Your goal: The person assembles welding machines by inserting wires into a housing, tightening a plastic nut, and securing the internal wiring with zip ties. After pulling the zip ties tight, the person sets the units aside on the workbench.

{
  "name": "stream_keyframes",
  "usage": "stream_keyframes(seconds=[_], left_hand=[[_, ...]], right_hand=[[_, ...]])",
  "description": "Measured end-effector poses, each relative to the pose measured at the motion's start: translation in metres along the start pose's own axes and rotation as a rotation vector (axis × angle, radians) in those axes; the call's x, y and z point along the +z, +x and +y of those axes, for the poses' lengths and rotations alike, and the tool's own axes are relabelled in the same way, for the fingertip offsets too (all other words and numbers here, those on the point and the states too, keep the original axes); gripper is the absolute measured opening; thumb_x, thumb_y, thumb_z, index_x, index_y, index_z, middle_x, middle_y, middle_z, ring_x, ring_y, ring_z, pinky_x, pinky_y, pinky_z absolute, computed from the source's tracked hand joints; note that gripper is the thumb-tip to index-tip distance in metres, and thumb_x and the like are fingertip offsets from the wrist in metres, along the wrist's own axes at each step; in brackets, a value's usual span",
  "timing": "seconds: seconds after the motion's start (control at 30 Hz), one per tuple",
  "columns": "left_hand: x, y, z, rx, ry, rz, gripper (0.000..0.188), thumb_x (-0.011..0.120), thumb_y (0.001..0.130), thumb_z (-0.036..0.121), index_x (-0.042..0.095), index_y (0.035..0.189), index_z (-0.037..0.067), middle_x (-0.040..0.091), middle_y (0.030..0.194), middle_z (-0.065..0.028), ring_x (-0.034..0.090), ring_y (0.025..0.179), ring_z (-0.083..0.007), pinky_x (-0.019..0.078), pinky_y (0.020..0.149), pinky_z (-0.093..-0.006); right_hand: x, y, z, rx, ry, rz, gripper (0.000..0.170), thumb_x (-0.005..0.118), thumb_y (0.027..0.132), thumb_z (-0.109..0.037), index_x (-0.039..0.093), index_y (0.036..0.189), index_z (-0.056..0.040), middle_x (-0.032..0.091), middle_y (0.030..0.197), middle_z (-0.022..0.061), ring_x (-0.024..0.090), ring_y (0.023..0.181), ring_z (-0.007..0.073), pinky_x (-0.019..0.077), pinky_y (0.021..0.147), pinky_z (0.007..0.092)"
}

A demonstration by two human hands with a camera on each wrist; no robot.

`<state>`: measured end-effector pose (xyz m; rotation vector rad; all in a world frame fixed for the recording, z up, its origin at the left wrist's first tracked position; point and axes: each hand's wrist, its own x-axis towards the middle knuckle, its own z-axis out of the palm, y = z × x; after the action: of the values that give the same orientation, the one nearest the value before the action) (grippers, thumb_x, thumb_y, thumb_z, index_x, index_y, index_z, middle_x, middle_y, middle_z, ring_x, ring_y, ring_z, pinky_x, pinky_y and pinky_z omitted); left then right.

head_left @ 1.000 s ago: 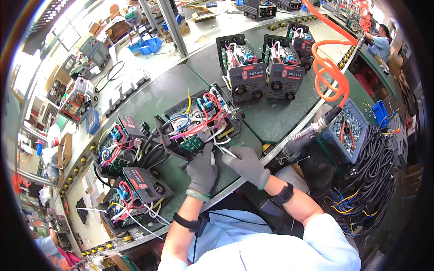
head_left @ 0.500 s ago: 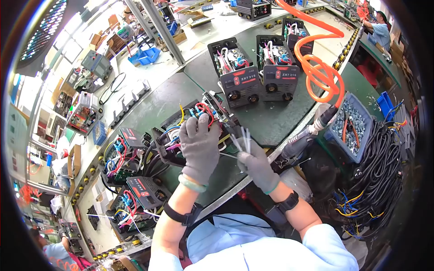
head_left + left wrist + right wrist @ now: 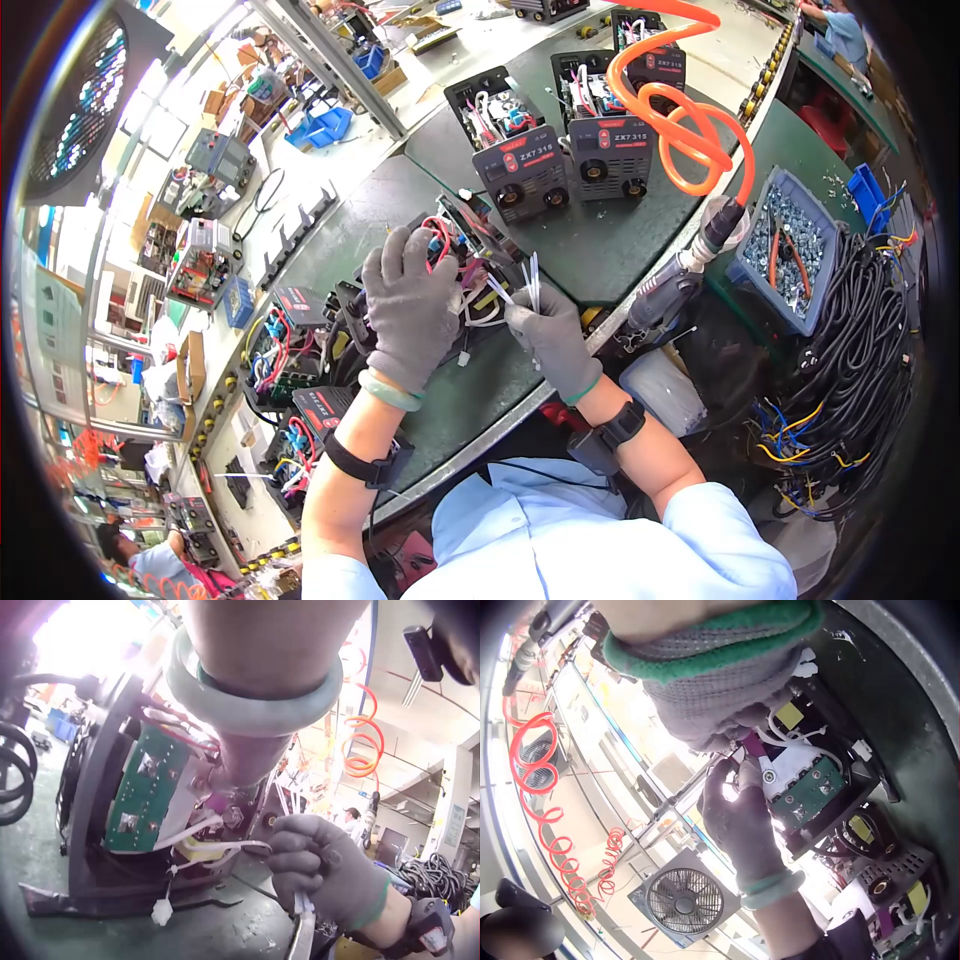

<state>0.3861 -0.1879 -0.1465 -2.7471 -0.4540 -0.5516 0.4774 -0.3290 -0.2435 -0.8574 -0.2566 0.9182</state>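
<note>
The left hand [image 3: 410, 315] bends over the open machine [image 3: 142, 791]; whether it pinches wires, I cannot tell. Beside it, the right hand [image 3: 555, 343] grips white strips [image 3: 535, 282], probably keeping them together.

The green table [image 3: 625, 245] has a smooth top that shines a little. Beyond the green table there is a long pale bench [image 3: 368, 150], and a grey metal post [image 3: 338, 72] rises near it. Farther to the left of the green table are one big dark fan [image 3: 78, 112] and bright windows [image 3: 155, 128]. Above the green table is a pale ceiling [image 3: 397, 641]; a white pillar [image 3: 454, 787] stands well apart.
</note>
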Motion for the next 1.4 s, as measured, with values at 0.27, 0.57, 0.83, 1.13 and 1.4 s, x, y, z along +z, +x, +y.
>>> stream_keyframes(seconds=[0.27,0.57,0.83,1.13,1.4], left_hand=[[-0.007,0.019,0.007,-0.014,0.168,-0.21,0.02,0.069,0.074,0.017,0.069,0.093,0.01,0.059,0.115,-0.0134,0.053,0.114,-0.0317,0.0449,0.089,-0.0506],[-0.005,0.028,0.002,-0.063,0.064,-0.267,0.019,0.067,0.075,0.017,0.066,0.089,0.005,0.056,0.109,-0.0189,0.055,0.106,-0.0377,0.0486,0.082,-0.0478],[-0.013,0.029,-0.008,-0.406,-0.504,-0.396,0.022,0.07,0.078,0.023,0.071,0.093,0.007,0.058,0.116,-0.0196,0.056,0.11,-0.036,0.0457,0.093,-0.0425],[-0.002,0.003,-0.002,-0.095,-0.256,-0.005,0.023,0.063,0.089,0.026,0.069,0.102,0.008,0.062,0.112,-0.0131,0.059,0.105,-0.0355,0.051,0.084,-0.0458],[0.002,0.004,0.005,-0.241,-0.498,0.173,0.015,0.071,0.082,0.015,0.073,0.096,0.01,0.064,0.101,-0.0085,0.058,0.101,-0.0293,0.0437,0.093,-0.0424]], right_hand=[[0.01,0.0,-0.024,0.055,0.0,-0.111,0.011,0.06,0.095,-0.013,0.066,0.098,-0.0043,0.055,0.073,-0.004,0.044,0.058,0.0018,0.0333,0.051,0.0185],[0.007,-0.001,-0.003,0.058,-0.032,-0.115,0.029,0.054,0.088,-0.012,0.056,0.114,0.0006,0.049,0.066,-0.0012,0.041,0.049,0.0061,0.0315,0.045,0.021],[0.034,0.014,0.001,0.126,-0.019,-0.003,0.014,0.055,0.092,-0.016,0.062,0.099,-0.0055,0.06,0.07,0.002,0.05,0.051,0.007,0.0356,0.044,0.021],[0.074,0.04,0.03,0.011,0.259,0.15,0.006,0.06,0.097,-0.017,0.064,0.096,-0.0116,0.062,0.078,-0.0039,0.056,0.06,0.003,0.0429,0.049,0.0186],[0.064,0.018,-0.002,0.06,0.075,0.029,0.013,0.057,0.099,-0.02,0.065,0.097,-0.0106,0.056,0.066,-0.0041,0.047,0.05,0.0017,0.0347,0.043,0.0186]])
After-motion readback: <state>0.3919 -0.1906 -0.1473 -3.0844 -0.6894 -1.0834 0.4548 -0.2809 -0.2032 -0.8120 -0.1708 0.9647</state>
